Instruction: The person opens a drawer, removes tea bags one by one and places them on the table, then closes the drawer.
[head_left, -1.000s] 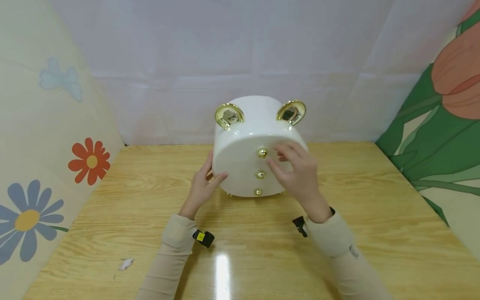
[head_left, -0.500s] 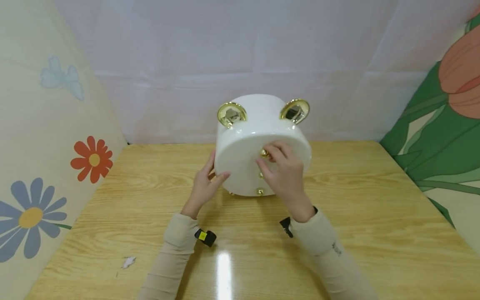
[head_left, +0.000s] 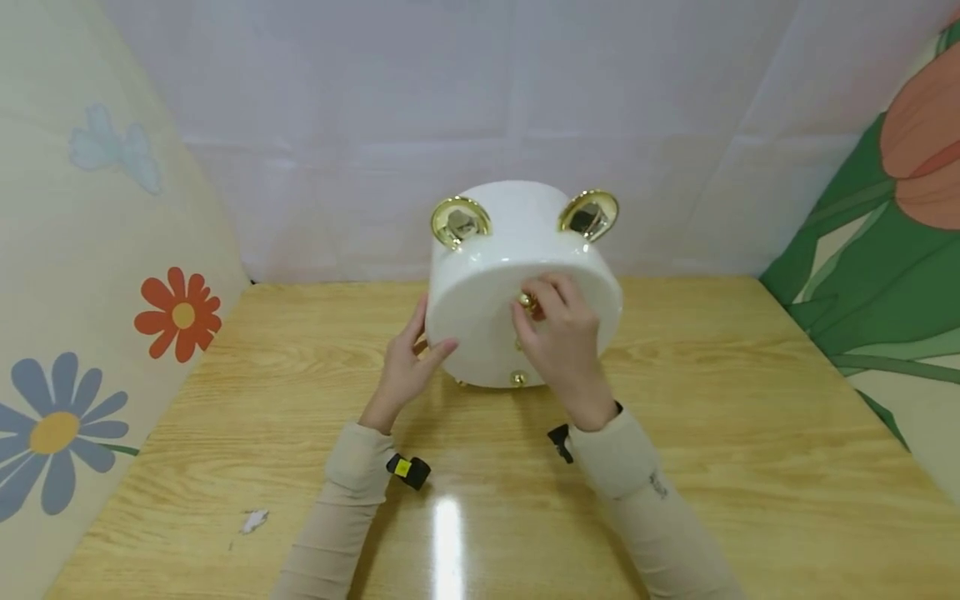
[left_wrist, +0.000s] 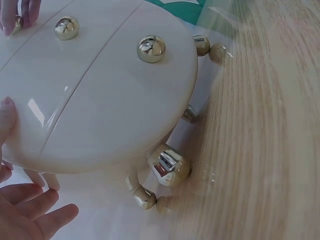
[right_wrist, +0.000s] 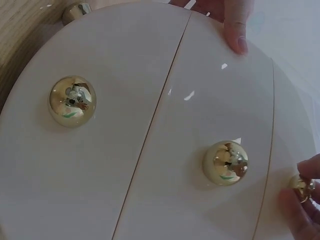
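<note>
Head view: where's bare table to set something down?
Bare: the wide table stretch right of the white cabinet and right sleeve, and the strip between left sleeve and flowered wall, bar a pale mark. Crowded: the cabinet's front, left hand at its edge, right hand pinching its top knob.

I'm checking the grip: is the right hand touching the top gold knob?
Touching: the right wrist view shows the right hand pinching the top gold knob from two sides.

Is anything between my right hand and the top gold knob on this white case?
Nothing visible: your right hand pinches the top gold knob directly. Your left hand is at the left edge of the white case, away from that knob.
</note>
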